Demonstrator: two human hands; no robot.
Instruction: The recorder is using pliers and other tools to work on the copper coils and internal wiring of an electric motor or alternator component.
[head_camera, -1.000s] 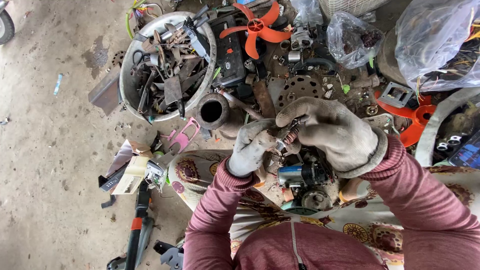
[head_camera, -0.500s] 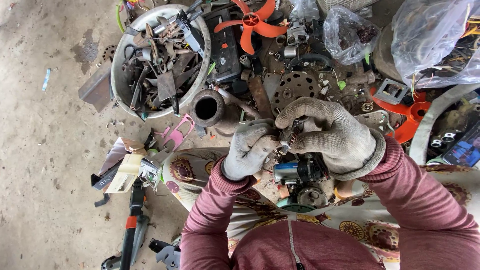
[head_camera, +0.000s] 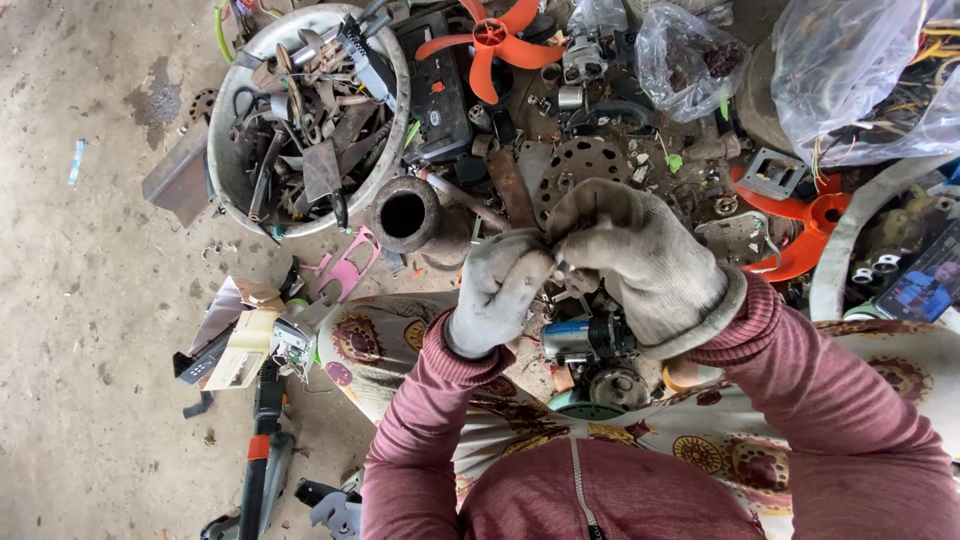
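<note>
Both gloved hands have drifted up a bit; left hand (head_camera: 497, 290) and right hand (head_camera: 640, 262) fingers pinch a small metal part (head_camera: 560, 268), which could easily slip into the scrap pile (head_camera: 600, 160).

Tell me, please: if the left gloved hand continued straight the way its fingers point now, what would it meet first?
The left gloved hand points toward the right gloved hand; it would probably meet that glove's fingertips, already touching it around a small, mostly hidden metal part.

Both hands wear grimy, matt knitted cloth gloves, left hand (head_camera: 497, 290) and right hand (head_camera: 640, 262). The basin (head_camera: 232, 175) holds rusty, dull metal scrap; the fan blades (head_camera: 497, 38) are glossy orange plastic. The floor (head_camera: 90, 330) is rough, stained concrete.
</note>
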